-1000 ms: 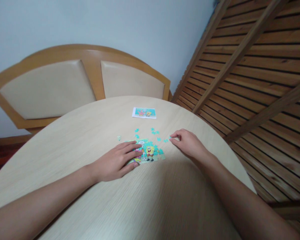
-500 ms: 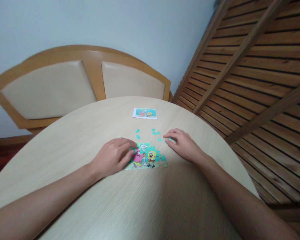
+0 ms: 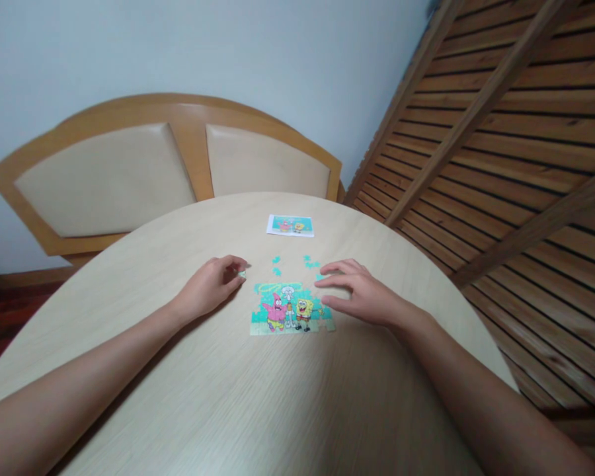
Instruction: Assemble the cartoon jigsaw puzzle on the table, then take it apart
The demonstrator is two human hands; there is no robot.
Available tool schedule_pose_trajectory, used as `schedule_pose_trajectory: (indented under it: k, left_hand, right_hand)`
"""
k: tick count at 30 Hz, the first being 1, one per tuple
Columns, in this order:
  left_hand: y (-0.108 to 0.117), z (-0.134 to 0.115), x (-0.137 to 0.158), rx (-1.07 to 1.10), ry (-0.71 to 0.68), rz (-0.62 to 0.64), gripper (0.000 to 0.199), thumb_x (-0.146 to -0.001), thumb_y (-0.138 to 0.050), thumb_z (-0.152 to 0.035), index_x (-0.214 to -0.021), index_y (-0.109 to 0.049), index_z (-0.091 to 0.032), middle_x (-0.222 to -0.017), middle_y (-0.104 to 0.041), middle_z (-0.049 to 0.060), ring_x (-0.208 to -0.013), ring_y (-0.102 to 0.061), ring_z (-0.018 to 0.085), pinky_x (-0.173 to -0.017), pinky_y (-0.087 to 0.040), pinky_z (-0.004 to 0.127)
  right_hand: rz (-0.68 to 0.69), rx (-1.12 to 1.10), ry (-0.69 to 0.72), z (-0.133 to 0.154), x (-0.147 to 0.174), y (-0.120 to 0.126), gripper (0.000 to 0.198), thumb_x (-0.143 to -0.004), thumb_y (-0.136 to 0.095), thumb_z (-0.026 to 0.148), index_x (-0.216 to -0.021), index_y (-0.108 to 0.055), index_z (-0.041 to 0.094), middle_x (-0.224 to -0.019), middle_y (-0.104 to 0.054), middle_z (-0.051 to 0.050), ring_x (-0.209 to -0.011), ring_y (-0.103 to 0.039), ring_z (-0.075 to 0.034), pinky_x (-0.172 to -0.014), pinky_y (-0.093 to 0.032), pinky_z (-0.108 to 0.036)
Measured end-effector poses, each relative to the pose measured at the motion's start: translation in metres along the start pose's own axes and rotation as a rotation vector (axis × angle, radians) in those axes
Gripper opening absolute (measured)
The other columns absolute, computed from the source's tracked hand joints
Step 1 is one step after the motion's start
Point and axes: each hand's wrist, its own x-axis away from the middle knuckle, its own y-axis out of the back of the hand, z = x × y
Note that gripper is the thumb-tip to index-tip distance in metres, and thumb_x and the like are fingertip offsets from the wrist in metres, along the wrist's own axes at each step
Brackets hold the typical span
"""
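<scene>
A partly assembled jigsaw puzzle (image 3: 277, 311) lies flat on the table, showing a pink, a pale and a yellow cartoon figure on turquoise. Gaps show along its upper right and lower right edges. Off its upper left corner, my left hand (image 3: 215, 284) has thumb and fingertips closed around a small jigsaw piece (image 3: 242, 274), at table level. My right hand (image 3: 359, 291) is open over the puzzle's upper right side, fingers spread. A turquoise piece shows partly by its fingertips. Beyond the puzzle lie several loose turquoise pieces (image 3: 276, 272).
A reference picture card (image 3: 292, 226) lies farther back on the round wooden table (image 3: 258, 396). Behind the table stands a wooden backrest with cream padded panels (image 3: 268, 158). A slatted wooden partition (image 3: 515, 145) rises on the right.
My left hand has moved off the puzzle's left side, up and left to the loose piece, uncovering the puzzle. My right hand has shifted slightly left and its fingers have spread.
</scene>
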Motion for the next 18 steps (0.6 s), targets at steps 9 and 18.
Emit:
schedule_pose_trajectory:
  k: [9,18]
  left_hand:
    - [-0.006,-0.004,0.0,0.37,0.014,-0.012,0.028,-0.083,-0.067,-0.033,-0.104,-0.069,-0.015,-0.082,-0.067,0.003,-0.074,-0.061,0.016,-0.072,-0.051,0.03]
    - [-0.029,-0.055,0.026,0.845,0.031,0.056,0.029,-0.078,-0.078,-0.028,-0.099,-0.064,-0.013,-0.076,-0.067,0.003,-0.07,-0.064,0.013,-0.069,-0.053,0.026]
  right_hand:
    - [0.131,-0.012,0.033,0.014,-0.002,-0.003,0.037,-0.087,-0.072,0.043,-0.122,-0.073,0.028,-0.141,-0.057,-0.012,-0.132,-0.047,-0.032,-0.11,-0.037,-0.055]
    - [-0.019,-0.003,0.077,0.036,-0.007,-0.011,0.019,-0.091,-0.069,0.037,-0.105,-0.074,0.025,-0.115,-0.07,-0.008,-0.114,-0.058,-0.026,-0.097,-0.039,-0.044]
